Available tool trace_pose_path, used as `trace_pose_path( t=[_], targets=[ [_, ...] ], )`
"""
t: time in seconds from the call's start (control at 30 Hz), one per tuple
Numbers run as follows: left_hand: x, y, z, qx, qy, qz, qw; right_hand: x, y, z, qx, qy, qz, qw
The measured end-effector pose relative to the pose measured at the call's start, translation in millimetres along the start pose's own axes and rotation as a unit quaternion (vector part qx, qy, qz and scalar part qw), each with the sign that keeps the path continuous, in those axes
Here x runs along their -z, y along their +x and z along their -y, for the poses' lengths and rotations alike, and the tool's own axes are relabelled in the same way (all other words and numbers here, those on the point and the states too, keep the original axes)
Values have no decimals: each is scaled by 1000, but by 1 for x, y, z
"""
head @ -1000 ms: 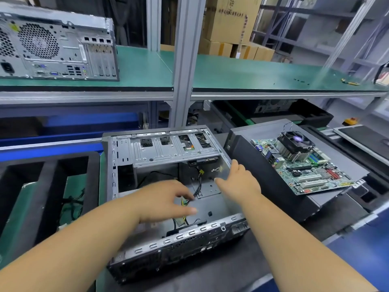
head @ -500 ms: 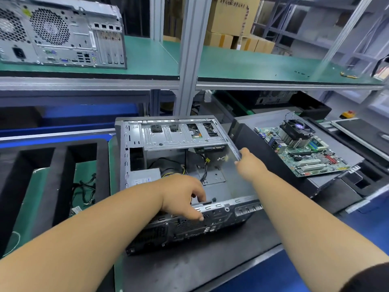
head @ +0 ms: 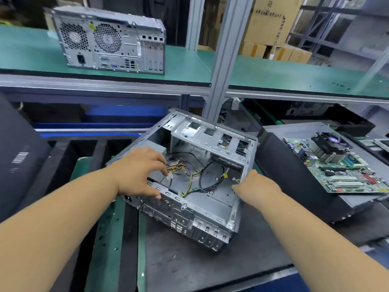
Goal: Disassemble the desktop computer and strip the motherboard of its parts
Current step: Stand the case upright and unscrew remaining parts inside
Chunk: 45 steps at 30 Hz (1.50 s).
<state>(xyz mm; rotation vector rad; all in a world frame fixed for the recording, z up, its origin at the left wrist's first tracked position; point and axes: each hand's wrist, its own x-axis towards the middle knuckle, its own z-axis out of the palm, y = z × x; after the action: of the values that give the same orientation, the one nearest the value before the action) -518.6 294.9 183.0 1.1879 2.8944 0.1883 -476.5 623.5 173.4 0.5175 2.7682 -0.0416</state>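
Now clearing the gutted case [head: 202, 165] at the mat's centre (motherboard [head: 345, 171] already out, on the right): left hand [head: 141, 171] gripping its near rim by the loose cables [head: 189, 178], right hand [head: 254, 186] grasping its right wall, next probably freeing those cables.

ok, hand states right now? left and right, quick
Left hand: grips the rear edge of the open computer case, fingers curled over it.
Right hand: on the case's side wall; fingers hidden, grip cannot be told.
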Motion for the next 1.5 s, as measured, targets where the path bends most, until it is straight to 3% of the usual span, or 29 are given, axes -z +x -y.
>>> trace_pose_path(
  t=[0.2,0.33,0.4,0.5,0.67,0.73,0.83,1.0,1.17,1.5],
  targets=[
    [-17,-39,-36,91,-68,-108,988,27,29,-21,49,30,-134,989],
    [-30,-52,-71,229,-108,-224,941,33,64,-30,173,19,-198,965],
    [-37,-53,-88,344,-133,-280,886,33,81,-32,232,13,-204,951],
    [-43,-46,-117,500,-238,-285,782,29,100,-35,285,1,-177,942],
    [-53,-4,-167,599,-465,-203,619,13,110,-40,316,12,-217,923],
    [-57,16,-183,633,-461,-200,589,10,112,-41,327,12,-226,918],
    [-60,46,-201,694,-360,-198,591,8,115,-43,324,25,-223,919],
    [-64,79,-205,747,-316,-207,547,8,114,-45,333,38,-211,918],
    [-74,83,-202,767,-212,-206,569,8,115,-44,339,41,-205,917],
    [-72,56,-168,732,-193,-165,632,5,90,-41,309,-26,-190,931]
  ],
)
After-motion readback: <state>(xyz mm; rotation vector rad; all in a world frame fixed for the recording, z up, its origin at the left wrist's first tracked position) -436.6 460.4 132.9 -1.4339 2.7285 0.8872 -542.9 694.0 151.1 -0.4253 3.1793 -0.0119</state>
